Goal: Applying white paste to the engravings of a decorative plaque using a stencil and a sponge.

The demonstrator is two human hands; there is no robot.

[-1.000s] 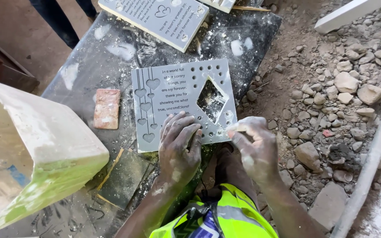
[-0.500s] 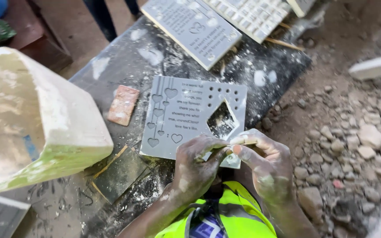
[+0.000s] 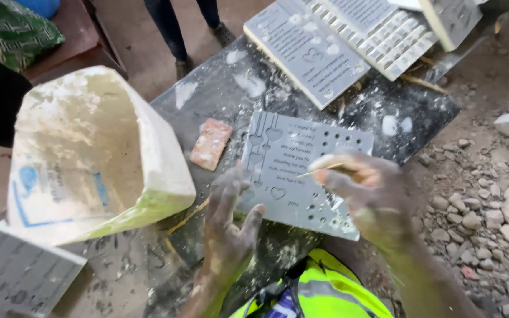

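A grey engraved plaque (image 3: 293,171) with hearts, rows of small holes and lines of text lies flat on a dark, dusty slab (image 3: 231,100). My left hand (image 3: 228,227), coated in white dust, hovers with fingers spread at the plaque's near left corner and holds nothing. My right hand (image 3: 369,191) is over the plaque's right side, pinching a thin wooden stick (image 3: 322,171) whose tip points left across the plaque. That hand hides the plaque's diamond-shaped opening.
A big open dusty sack (image 3: 98,153) stands to the left. A small reddish block (image 3: 210,144) lies on the slab beside the plaque. More grey plaques (image 3: 310,53) lie at the back, one (image 3: 13,277) at bottom left. Rubble (image 3: 502,200) covers the ground right. A person's legs (image 3: 175,26) stand behind.
The view has swung left. My left hand came off the plaque and spread open. My right hand lifted from the plaque's near edge and now holds the stick over its right side.
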